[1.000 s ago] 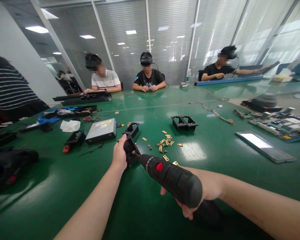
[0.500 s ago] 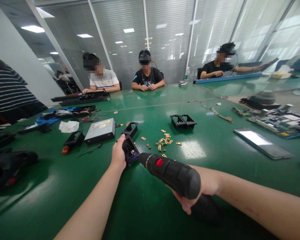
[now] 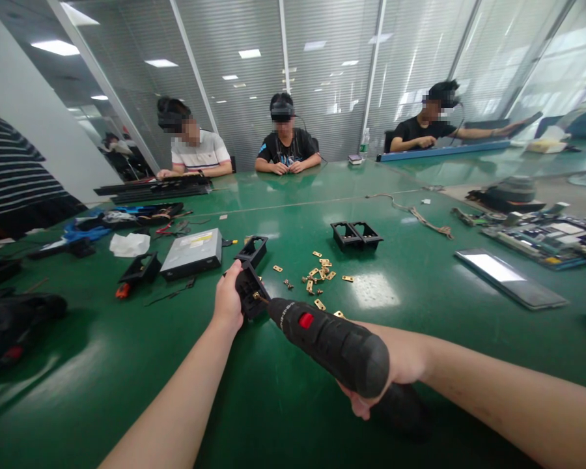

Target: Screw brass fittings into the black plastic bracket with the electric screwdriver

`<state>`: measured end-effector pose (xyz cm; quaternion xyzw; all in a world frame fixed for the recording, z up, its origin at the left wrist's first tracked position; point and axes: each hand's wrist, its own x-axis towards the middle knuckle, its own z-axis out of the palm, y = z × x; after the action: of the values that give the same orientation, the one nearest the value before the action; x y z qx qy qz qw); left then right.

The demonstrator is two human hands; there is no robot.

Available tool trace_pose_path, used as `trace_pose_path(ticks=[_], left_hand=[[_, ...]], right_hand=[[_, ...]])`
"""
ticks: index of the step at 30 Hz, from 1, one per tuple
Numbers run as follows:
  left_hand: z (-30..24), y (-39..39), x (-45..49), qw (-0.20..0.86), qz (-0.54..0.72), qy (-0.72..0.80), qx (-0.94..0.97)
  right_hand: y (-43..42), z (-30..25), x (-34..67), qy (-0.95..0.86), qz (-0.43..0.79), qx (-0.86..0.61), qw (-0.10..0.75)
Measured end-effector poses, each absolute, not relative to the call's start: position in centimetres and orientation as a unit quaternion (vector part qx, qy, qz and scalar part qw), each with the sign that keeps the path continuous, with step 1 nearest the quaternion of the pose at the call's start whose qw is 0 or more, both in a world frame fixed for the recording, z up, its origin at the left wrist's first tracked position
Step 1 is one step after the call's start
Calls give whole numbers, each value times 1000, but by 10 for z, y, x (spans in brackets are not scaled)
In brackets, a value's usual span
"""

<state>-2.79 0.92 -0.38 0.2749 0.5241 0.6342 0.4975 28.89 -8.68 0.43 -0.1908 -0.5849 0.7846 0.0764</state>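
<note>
A: Where is the black bracket (image 3: 251, 296)?

B: In the left hand (image 3: 228, 301), tipped up on edge over the green table (image 3: 283, 410). I cannot tell whether its lower edge rests on the surface. It is just in front of a second black frame (image 3: 254, 249), with the loose brass plates (image 3: 321, 273) near on the right.

A: How is it held?

B: The left hand is closed round the bracket's left side, with the fingers hidden behind the part. The right hand (image 3: 395, 371) is wrapped fully round the grip of the electric screwdriver (image 3: 329, 342) — fingertips show beneath the body. The bit meets a brass-coloured spot on the bracket.

A: And doing it well?

B: Alignment matters most, I judge: driver in one line with the screw, a light push, short bursts. The bracket needs bracing so it cannot twist with the bit — and the holding fingers should be clear of the tip.

A: Anything else close?

B: A grey optical drive (image 3: 191, 253) to the left, well apart from both hands.
</note>
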Motion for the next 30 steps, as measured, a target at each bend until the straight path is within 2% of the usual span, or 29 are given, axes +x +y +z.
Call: trace_pose_path(ticks=[11,18,30], left_hand=[[-1,8,-24,492,635,530,272],[3,6,-20,485,639,536,263],[-4,10,-28,490,636,532,271]], right_hand=[[-81,3,293,-564,795,-209,76],[-77,2,297,-514,829,-192,107],[-80,-1,287,-617,758,-181,108]])
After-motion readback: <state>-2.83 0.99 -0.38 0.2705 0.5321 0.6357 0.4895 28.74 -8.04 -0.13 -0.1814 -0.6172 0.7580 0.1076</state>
